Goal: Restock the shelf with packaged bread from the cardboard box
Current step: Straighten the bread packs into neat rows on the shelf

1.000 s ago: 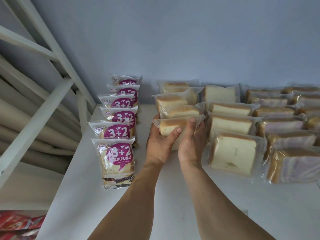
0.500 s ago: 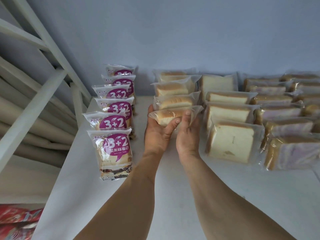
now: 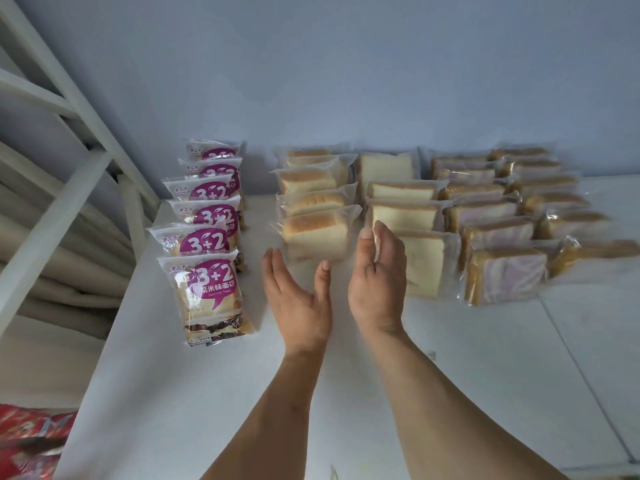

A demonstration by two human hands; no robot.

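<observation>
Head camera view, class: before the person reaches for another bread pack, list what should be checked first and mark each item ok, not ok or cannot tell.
1. Left hand free of any pack: ok, fingers straight.
2. Right hand free: ok, loosely open, holding nothing.
3. Front clear pack standing in its row, apart from both hands: ok.
4. Bare shelf space in front of that row for another pack: ok.
5. Front 3+2 pack upright: ok.
6. Cardboard box within reach: cannot tell, out of view.
</observation>
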